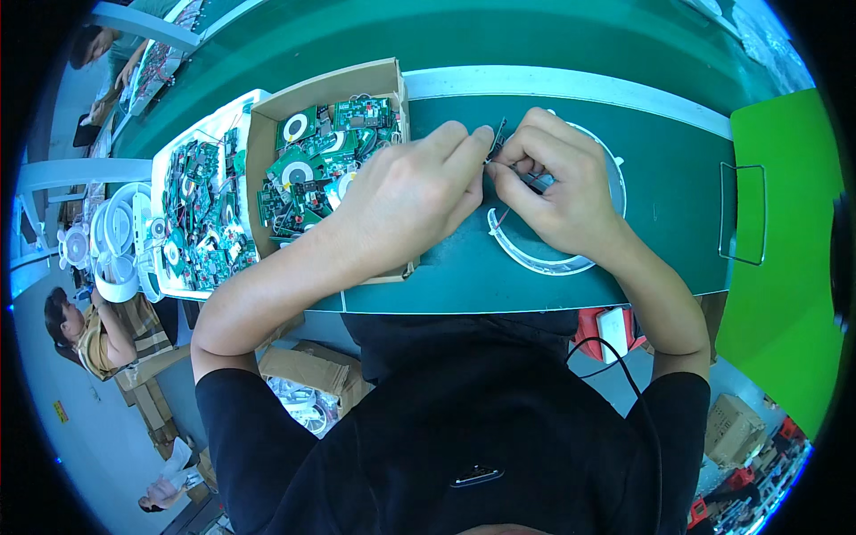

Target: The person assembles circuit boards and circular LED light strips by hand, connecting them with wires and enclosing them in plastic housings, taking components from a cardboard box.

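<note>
My left hand (417, 194) is closed, its thumb and forefinger pinching a small dark circuit board (497, 139) that stands on edge. Close beside it, my right hand (562, 183) is also closed, with the fingertips meeting at the lower end of the board. What the right fingers grip is hidden, perhaps a thin lead. Beneath my right hand a white ring-shaped housing (546, 266) lies on the green bench top (669, 214). A dark piece (540, 182) shows below the right fingers, partly covered.
Left of my hands stands a cardboard box (259, 169) of green circuit boards. Beyond it is a white tray (159, 223) with more boards. White fan-like parts (120, 236) stand farther left. A bright green panel (789, 259) with a wire handle borders the right side. Other people sit at left.
</note>
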{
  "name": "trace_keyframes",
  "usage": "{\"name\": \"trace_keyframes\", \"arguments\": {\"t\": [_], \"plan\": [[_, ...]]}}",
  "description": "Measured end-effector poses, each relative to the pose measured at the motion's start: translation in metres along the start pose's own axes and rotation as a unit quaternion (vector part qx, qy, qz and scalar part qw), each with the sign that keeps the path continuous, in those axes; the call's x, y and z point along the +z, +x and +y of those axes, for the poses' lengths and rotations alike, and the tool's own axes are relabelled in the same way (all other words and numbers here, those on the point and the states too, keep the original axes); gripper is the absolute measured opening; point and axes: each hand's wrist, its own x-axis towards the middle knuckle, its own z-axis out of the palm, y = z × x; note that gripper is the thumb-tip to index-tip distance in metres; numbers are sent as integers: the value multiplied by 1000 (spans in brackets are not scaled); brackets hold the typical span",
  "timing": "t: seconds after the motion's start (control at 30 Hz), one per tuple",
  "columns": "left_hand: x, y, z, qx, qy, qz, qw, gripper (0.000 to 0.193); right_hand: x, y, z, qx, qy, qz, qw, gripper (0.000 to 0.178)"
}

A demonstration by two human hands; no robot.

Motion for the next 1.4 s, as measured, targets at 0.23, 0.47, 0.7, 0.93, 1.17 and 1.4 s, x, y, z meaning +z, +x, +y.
{"name": "trace_keyframes", "arguments": {"t": [0.23, 0.47, 0.7, 0.93, 1.17, 1.4], "plan": [[2, -2, 4, 13, 48, -12, 999, 43, 10, 0, 3, -124, -85, 59, 987, 19], [0, -2, 7, 39, 69, -24, 997, 45, 6, -2, 0, -80, -43, 29, 995, 19], [1, 2, -2, -13, -60, -28, 998, 46, 1, 0, 1, -29, -35, 24, 999, 20], [4, 0, 1, -25, -61, -32, 997, 40, -2, 2, -1, -71, -74, 7, 995, 18], [2, 3, -3, -40, -86, -22, 995, 33, -9, 0, -4, -8, -13, -9, 1000, 15], [2, 3, -2, -30, -88, -22, 995, 37, -8, 0, -4, 17, 2, -16, 1000, 13]]}}
